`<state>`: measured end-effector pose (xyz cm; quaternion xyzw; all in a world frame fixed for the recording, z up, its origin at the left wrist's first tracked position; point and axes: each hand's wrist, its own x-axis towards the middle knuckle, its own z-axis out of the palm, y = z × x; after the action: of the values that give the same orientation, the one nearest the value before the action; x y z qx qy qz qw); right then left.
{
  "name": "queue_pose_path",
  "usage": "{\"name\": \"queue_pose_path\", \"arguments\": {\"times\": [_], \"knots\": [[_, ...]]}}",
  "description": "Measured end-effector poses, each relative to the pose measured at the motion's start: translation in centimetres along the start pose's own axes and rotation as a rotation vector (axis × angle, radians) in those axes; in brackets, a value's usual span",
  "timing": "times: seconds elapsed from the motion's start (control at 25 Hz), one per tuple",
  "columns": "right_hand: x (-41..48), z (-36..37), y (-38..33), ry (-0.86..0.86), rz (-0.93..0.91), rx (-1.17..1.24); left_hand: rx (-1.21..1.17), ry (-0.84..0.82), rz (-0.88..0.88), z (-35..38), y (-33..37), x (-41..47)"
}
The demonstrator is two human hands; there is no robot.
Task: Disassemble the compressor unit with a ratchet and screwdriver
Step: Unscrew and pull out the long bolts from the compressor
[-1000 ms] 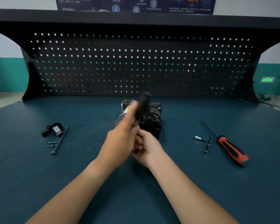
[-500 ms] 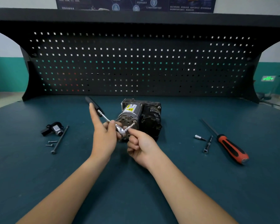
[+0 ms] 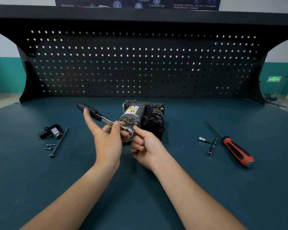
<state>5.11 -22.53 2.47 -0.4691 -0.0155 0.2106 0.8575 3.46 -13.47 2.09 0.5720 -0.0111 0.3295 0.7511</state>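
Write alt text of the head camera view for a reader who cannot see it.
A person's left hand holds a ratchet by its shaft while the right hand pinches its head, at the near end of a compressor unit on a green bench. A red screwdriver lies to the right; screws and a long bolt lie to the left.

The left hand (image 3: 106, 143) and right hand (image 3: 146, 145) hide the head of the ratchet (image 3: 96, 113) and the near end of the compressor (image 3: 150, 115), and the top edge crops the poster (image 3: 136, 2).
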Motion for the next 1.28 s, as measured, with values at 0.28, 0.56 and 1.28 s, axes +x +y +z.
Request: {"name": "queue_pose_path", "arguments": {"times": [0.28,0.56,1.28], "knots": [[0.2,0.1,0.2,-0.011,-0.008,0.001,0.085,-0.034,0.088,-0.5,-0.4,0.1],[0.4,-0.4,0.0,0.025,0.000,0.006,0.542,-0.275,0.553,-0.6,-0.1,-0.6],[2.2,0.7,0.1,0.134,-0.224,-0.271,0.623,-0.281,0.608,-1.3,-0.4,1.2]]}}
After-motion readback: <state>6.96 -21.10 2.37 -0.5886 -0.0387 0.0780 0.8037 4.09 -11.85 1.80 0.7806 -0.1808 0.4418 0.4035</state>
